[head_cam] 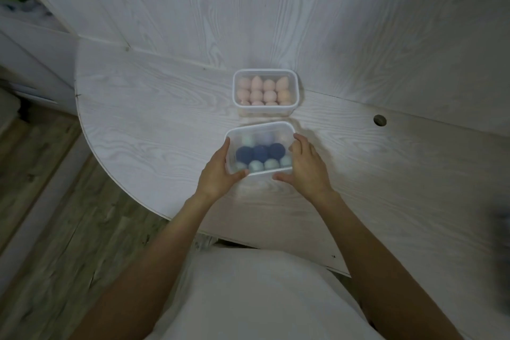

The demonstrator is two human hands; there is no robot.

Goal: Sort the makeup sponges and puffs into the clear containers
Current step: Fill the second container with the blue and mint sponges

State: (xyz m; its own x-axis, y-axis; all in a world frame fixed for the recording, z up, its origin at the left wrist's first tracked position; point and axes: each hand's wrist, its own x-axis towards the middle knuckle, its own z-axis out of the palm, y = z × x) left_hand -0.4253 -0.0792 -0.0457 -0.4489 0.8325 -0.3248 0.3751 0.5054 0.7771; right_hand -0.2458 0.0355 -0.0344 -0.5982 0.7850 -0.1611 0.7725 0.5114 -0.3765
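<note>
Two clear containers stand on the white table. The far container (pixel 295 83) holds several pink and peach sponges (pixel 263 90) in rows. The near container (pixel 259 126) holds several dark blue puffs (pixel 260 152) in a row with pale blue-green ones (pixel 256 165) around them. My left hand (pixel 218 171) grips the near container's left side, thumb along its front edge. My right hand (pixel 306 164) grips its right side, thumb at the front rim.
The white wood-grain table (pixel 143 124) has a rounded left edge and meets a panelled wall at the back. A round cable hole (pixel 379 120) lies to the right. Wooden floor (pixel 55 201) shows on the left.
</note>
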